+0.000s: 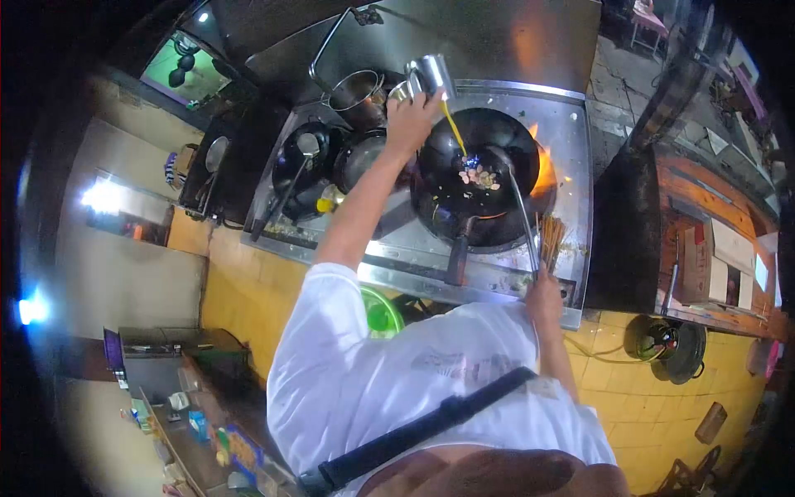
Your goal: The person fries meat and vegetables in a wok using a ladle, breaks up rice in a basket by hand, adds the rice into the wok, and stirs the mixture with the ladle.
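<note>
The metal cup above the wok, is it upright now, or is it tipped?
Tipped: the left hand holds the metal cup at a slant, and a yellow stream runs from it into the wok.

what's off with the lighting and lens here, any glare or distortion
All in the head view: strong fisheye bending, corners black; lights at left burn out to white; flames glow orange beside the dark wok; an orange glow shows on the steel backsplash.
</note>
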### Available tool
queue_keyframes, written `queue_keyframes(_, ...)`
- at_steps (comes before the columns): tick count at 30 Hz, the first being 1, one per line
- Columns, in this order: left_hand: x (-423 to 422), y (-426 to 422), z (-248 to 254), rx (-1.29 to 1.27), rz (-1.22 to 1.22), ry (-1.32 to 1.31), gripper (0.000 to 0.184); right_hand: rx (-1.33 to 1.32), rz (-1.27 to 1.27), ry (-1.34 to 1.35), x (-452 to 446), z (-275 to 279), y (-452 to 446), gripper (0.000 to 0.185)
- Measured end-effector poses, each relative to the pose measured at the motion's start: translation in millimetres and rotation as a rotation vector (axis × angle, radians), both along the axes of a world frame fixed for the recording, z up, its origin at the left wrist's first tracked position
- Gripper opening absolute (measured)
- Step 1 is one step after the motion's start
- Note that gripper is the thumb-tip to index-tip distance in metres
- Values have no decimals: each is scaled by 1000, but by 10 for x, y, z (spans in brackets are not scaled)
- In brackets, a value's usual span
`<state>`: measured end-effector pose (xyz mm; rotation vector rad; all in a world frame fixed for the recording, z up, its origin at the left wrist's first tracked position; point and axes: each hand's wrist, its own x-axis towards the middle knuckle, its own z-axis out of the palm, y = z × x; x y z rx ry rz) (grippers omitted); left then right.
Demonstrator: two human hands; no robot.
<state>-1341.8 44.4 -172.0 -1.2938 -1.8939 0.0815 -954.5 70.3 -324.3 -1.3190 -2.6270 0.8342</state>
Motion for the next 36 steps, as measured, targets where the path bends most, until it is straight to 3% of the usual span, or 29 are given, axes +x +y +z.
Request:
queue_keyframes(2,56,-14,228,108,-115,84,47,-23,4,-71,-105,152,18,47)
queue_keyframes(4,24,-54,255,103,-80,128,45,-38,11,-130,-170,185,50,46)
queue_keyframes(6,65,-130,264,53,-153,119,46,57,141,66,-213,90,141,47)
queue_keyframes(8,143,-216,121,-28,-75,18,46,4,208,26,-357,146,394,47)
queue_keyframes(10,160,-283,-229,2,114,-366,51,-52,276,-18,-473,169,525,47)
queue_keyframes(11,192,-351,-369,107,203,-720,51,-20,241,2,-512,167,554,45)
queue_keyframes(13,-40,-606,-1030,313,280,-902,27,18,225,26,-557,218,577,44)
queue_keyframes(15,191,-1035,-1237,597,344,-1597,14,-71,140,-18,-465,429,469,38)
queue_keyframes(16,219,-1381,-1558,377,54,-1280,12,-120,96,-45,-433,511,455,35)
queue_keyframes(17,447,-1498,-1545,718,469,-1839,9,-123,110,-49,-405,559,525,35)
queue_keyframes(19,784,-1802,-1693,801,446,-1845,19,-227,367,-109,-334,583,749,38)
queue_keyframes(20,812,-2010,-1943,836,412,-1959,34,-224,378,-119,-376,523,799,38)
queue_keyframes(22,1015,-2276,-2230,962,351,-2112,42,-195,321,-45,-513,261,814,40)
queue_keyframes(24,1243,-2419,-2369,953,360,-2064,43,-51,270,-38,-559,-169,609,44)
queue_keyframes(26,1195,-2489,-2423,937,348,-2002,43,389,326,92,-511,-545,503,43)
queue_keyframes(28,1171,-2578,-2556,971,235,-2174,43,277,280,7,-445,153,529,43)
queue_keyframes(30,1073,-2701,-2644,865,264,-2202,39,-333,370,-165,-450,733,673,46)
queue_keyframes(31,1051,-2732,-2646,772,214,-2102,38,-424,417,-249,-513,772,770,46)
queue_keyframes(32,1029,-2779,-2639,687,170,-1997,36,-410,423,-258,-546,687,738,46)
queue_keyframes(34,940,-2941,-2901,616,199,-1875,39,-109,272,-161,-647,375,565,43)
queue_keyframes(36,1048,-2991,-2894,928,145,-1774,45,19,235,-241,-663,335,231,43)
